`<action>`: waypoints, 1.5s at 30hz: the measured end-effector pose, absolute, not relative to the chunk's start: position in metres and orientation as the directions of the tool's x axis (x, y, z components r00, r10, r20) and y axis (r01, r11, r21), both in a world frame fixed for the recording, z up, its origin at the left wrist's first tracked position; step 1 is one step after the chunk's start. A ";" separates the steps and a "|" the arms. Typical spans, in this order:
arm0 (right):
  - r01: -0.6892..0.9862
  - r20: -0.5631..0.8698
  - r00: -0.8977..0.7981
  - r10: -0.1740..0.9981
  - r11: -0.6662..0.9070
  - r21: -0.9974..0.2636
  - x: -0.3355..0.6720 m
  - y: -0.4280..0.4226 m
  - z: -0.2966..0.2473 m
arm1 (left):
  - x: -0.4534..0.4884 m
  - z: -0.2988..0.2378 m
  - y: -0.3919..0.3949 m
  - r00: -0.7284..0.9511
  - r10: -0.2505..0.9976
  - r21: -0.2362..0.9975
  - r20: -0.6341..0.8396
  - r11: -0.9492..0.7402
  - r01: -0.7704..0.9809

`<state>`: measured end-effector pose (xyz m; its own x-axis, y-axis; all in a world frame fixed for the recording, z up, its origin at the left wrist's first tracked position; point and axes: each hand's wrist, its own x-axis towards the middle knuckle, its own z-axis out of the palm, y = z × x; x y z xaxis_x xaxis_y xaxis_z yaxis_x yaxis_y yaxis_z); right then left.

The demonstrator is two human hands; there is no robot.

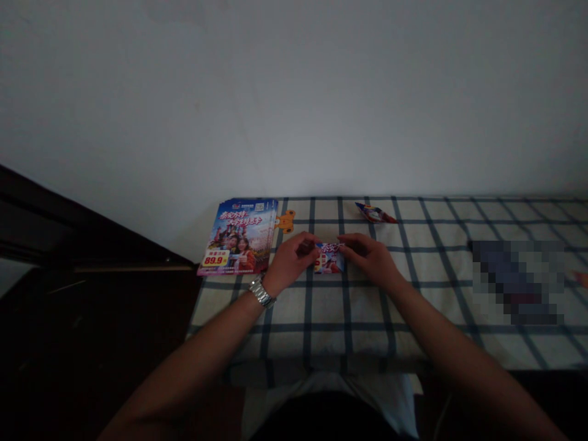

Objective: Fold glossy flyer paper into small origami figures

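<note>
A small folded colourful flyer (329,258) lies on the checked cloth (349,306) in front of me. My left hand (294,260), with a metal watch at the wrist, pinches its left edge with curled fingers. My right hand (370,254) presses and grips its right edge, fingers bent. Both hands rest on the cloth.
A stack of the same flyers (239,236) lies at the cloth's left far corner, an orange cut-out shape (285,221) beside it. A folded paper piece (374,212) sits near the wall. A blurred dark patch (519,278) is at right. Dark furniture (68,245) stands to the left.
</note>
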<state>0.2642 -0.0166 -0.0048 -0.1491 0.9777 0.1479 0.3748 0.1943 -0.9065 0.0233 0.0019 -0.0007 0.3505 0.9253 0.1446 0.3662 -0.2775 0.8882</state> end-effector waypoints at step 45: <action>0.604 0.430 -0.516 0.741 0.670 -0.431 0.275 -0.006 -0.025 | 0.013 -0.003 0.007 0.680 0.651 0.309 0.337 -0.759 0.573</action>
